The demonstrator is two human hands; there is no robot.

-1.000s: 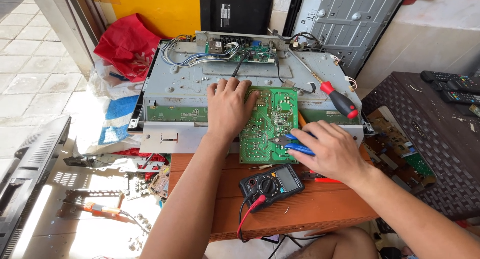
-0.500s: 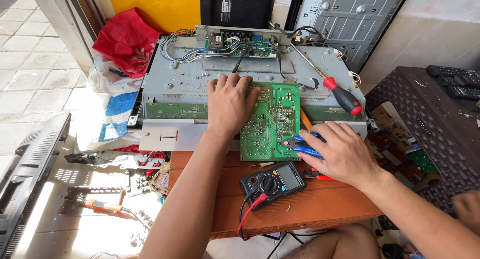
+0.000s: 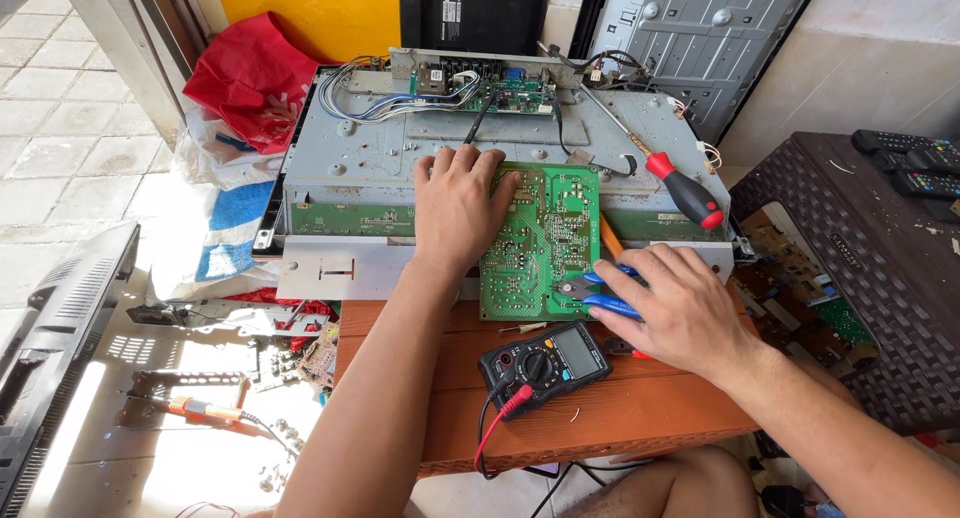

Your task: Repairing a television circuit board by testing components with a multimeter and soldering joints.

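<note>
TV chassis (image 3: pixel 380 168) lies open w/ back off. Green circuit board (image 3: pixel 545 243) sits loose on its front edge, solder side up. Left hand (image 3: pixel 458 206) flat on board, pinning it. Right hand (image 3: pixel 672 308) grips blue-handled cutters (image 3: pixel 600 296) at board's lower right edge, so trimming looks underway. Multimeter (image 3: pixel 545 361) idle on wooden table (image 3: pixel 640 408), screwdriver (image 3: pixel 672 183) parked on chassis.

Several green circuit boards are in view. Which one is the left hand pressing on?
The large green circuit board lying solder-side up at the chassis's front edge; the left hand rests on its left edge.
</note>
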